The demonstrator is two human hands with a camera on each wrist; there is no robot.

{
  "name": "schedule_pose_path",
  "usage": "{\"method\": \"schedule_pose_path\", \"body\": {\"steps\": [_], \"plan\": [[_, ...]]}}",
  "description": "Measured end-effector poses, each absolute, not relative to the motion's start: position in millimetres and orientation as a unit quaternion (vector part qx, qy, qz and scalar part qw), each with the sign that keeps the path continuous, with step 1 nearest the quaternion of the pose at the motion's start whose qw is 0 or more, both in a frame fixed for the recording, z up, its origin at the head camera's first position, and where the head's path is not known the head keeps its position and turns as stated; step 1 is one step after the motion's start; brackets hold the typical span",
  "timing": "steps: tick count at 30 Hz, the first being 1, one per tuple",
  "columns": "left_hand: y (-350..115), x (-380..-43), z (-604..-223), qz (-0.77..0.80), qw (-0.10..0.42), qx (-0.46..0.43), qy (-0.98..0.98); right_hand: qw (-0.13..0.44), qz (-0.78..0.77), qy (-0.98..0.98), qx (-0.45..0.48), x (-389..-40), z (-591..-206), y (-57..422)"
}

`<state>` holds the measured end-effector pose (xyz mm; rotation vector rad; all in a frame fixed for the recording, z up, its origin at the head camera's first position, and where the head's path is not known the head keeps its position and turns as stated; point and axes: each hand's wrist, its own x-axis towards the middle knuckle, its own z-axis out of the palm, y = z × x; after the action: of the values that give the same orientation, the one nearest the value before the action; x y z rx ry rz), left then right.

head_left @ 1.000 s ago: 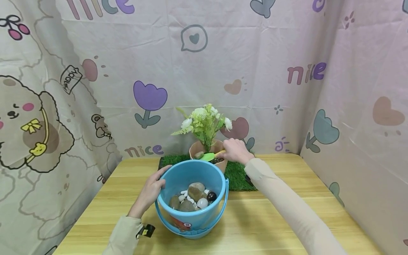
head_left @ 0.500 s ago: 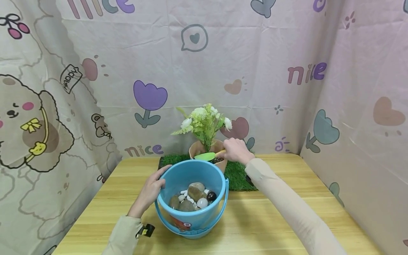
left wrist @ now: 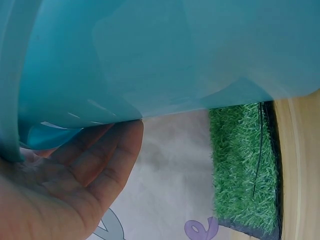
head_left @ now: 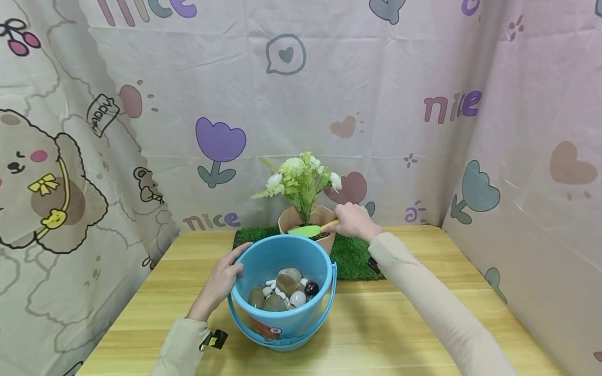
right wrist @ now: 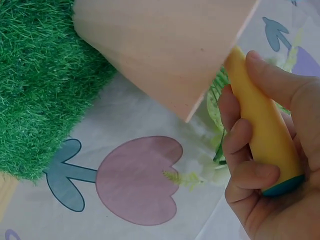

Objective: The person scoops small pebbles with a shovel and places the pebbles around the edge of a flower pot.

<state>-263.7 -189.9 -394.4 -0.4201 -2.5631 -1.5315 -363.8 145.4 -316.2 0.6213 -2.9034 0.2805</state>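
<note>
My right hand grips the yellow handle of a small garden trowel; its green blade lies across the mouth of a peach flower pot. A plant with white flowers stands in the pot, and dark soil shows near the blade. In the right wrist view the fingers curl round the trowel handle. My left hand holds the left rim of a blue bucket, thumb at the inner side and fingers along the outside. Several stones, brown, grey, white and one dark, lie in the bucket.
The pot stands on a green artificial grass mat at the back of the wooden table, close to the printed cloth. In front of it is the bucket, its handle hanging down.
A stone beside the trowel blade has dropped out of sight at the pot. The blade swung left, then my right hand drew slightly right with the trowel. My left hand stays on the bucket.
</note>
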Motion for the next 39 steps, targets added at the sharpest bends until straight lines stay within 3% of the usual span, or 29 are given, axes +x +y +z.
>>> {"method": "schedule_pose_path", "body": {"steps": [32, 39], "plan": [[-190, -265, -396, -0.503, 0.066, -0.146, -0.849, 0.086, 0.139, -0.949, 0.27, -346, -327, 151], [-190, -264, -396, -0.507, 0.064, -0.146, -0.847, 0.112, 0.154, -0.933, 0.304, -337, -327, 148]]}}
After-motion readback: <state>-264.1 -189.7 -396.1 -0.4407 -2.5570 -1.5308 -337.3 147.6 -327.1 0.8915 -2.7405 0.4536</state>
